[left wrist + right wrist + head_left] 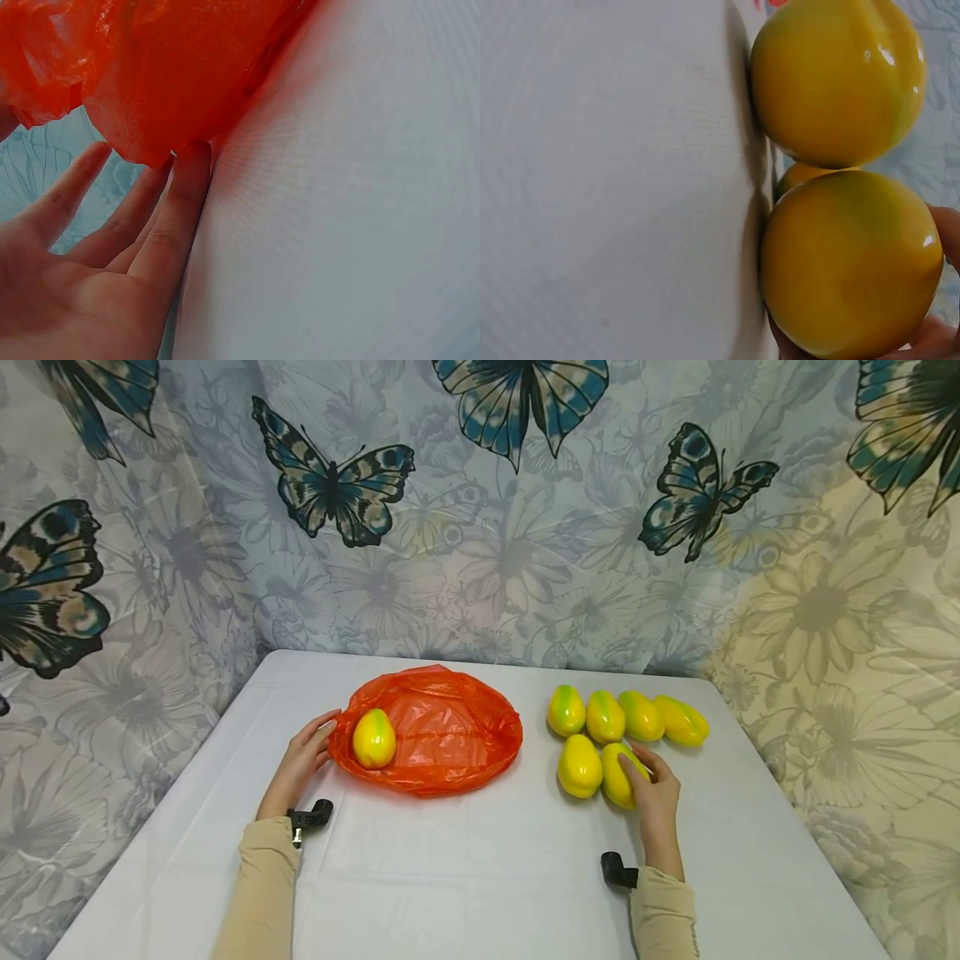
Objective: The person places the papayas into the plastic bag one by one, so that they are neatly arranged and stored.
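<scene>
A red plastic bag [450, 727] lies spread on the table, its rim rolled into a wide ring. Inside, at its left end, sits one yellow-green mango [374, 738]. My left hand [306, 753] is at the bag's left edge; in the left wrist view its fingers [176, 217] are nearly straight, with tips against the red plastic. On the right, my right hand [654, 789] grips the right-hand mango [851, 266] of the front pair, thumb on its near side. Its neighbour, another mango [580, 767], stands right beside it.
Behind the front pair, several more mangoes [626, 717] form a row near the back right of the white table [465, 868]. Butterfly-patterned cloth [517, 560] hangs behind the table's back edge. Black wrist cameras [618, 870] stick out from both forearms.
</scene>
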{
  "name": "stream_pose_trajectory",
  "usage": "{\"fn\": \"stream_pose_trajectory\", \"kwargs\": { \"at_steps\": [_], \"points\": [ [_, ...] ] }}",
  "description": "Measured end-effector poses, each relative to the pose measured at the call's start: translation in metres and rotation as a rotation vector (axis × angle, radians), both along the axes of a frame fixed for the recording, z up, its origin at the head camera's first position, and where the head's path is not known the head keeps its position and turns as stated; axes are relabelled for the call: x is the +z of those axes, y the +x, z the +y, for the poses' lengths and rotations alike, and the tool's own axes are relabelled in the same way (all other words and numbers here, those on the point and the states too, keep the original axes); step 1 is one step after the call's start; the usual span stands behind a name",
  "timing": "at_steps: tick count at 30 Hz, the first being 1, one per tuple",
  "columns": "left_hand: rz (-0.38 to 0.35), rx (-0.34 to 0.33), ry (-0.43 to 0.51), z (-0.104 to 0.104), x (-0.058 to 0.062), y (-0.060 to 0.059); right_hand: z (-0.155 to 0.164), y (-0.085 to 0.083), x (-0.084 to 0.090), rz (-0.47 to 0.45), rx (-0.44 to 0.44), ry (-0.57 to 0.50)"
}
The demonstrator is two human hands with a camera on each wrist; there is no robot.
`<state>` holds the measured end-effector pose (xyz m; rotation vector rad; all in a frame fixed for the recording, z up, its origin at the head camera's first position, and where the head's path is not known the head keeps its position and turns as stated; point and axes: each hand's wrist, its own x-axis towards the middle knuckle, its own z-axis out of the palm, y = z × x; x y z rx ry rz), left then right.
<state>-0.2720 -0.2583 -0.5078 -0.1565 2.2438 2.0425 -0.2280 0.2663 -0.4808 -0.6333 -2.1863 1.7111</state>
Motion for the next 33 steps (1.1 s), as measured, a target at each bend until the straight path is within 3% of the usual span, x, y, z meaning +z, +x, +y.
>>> {"fn": "stream_pose_trajectory", "kwargs": {
  "at_steps": [27,33],
  "points": [
    [0.0,-0.008,-0.009,0.001,0.003,0.001,-0.003,-0.001,0.02,0.016,-0.071,-0.04],
    [0.012,-0.007,-0.006,0.001,0.001,0.001,-0.007,-0.003,0.024,0.058,-0.075,-0.069]
  ]
}}
